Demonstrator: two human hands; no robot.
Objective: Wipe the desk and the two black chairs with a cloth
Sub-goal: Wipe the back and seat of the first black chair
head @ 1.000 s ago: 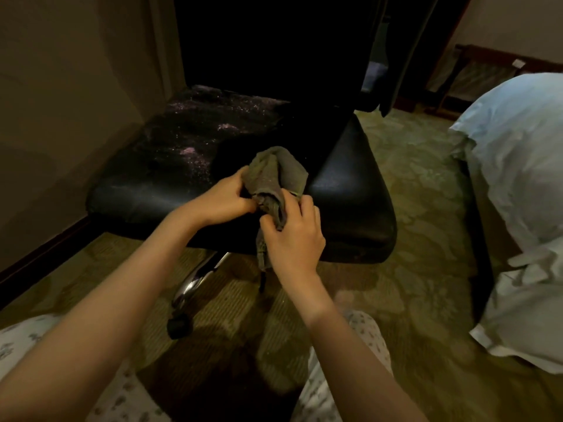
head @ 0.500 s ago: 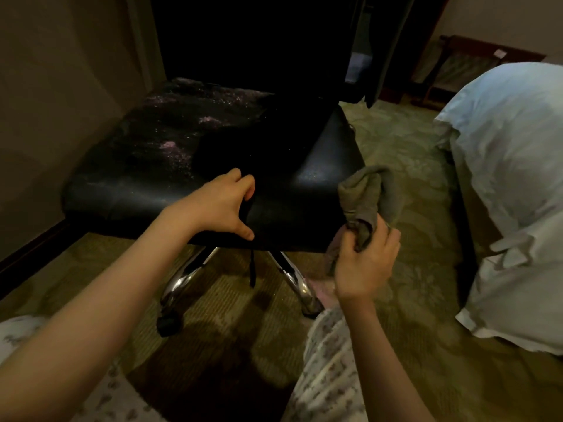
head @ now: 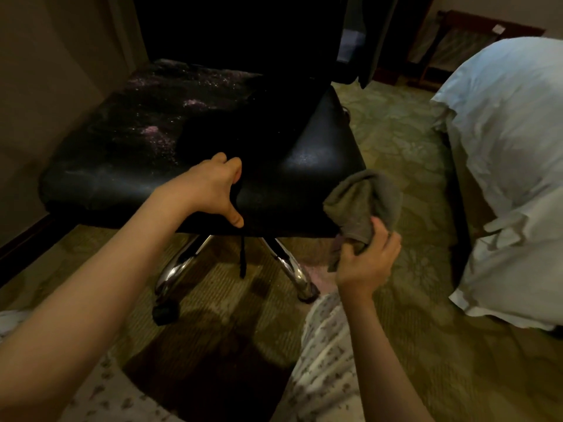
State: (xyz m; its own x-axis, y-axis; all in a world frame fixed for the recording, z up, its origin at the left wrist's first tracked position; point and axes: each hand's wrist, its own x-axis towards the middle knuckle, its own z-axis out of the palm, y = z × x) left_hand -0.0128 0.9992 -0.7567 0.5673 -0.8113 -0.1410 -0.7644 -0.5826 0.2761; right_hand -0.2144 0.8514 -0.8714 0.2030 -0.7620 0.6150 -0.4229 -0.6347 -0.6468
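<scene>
Head view, left hand (head: pixel 213 190) gripping black chair (head: pixel 304 166) seat edge, right hand (head: pixel 368 257) clutching cloth (head: pixel 362 202) bunched upward

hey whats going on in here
A person faces a black chair on patterned carpet. Their left hand grips the front edge of its seat, thumb below the edge. Their right hand holds a bunched grey cloth by the seat's front right corner; whether it touches the seat is unclear. The seat's left part shows pale specks, so wiping looks unfinished.
</scene>
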